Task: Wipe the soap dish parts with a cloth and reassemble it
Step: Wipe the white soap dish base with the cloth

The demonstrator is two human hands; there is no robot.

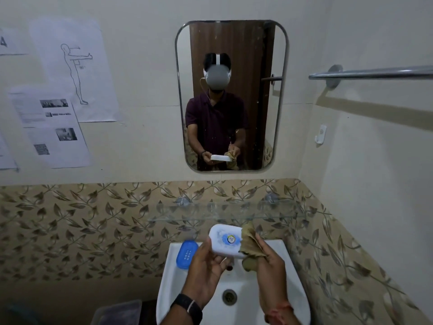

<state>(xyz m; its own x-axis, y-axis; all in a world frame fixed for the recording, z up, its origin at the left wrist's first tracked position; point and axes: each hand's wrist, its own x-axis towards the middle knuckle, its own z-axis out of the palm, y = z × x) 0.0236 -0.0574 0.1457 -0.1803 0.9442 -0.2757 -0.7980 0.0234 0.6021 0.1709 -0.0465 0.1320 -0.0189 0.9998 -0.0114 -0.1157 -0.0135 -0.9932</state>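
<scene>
Wiping looks underway: left hand grips the white lid, right hand presses the cloth on it, blue tray lower centre on the sink unassembled.

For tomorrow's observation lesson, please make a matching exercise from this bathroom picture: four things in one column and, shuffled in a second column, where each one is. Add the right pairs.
Things
1. white soap dish part
2. blue soap dish part
3. cloth
4. drain

Places
A. resting on the left rim of the sink
B. at the bottom of the basin
C. gripped in the left hand
D. bunched in the right hand, pressed to the white part's right end

Pairs: 1-C, 2-A, 3-D, 4-B
</scene>
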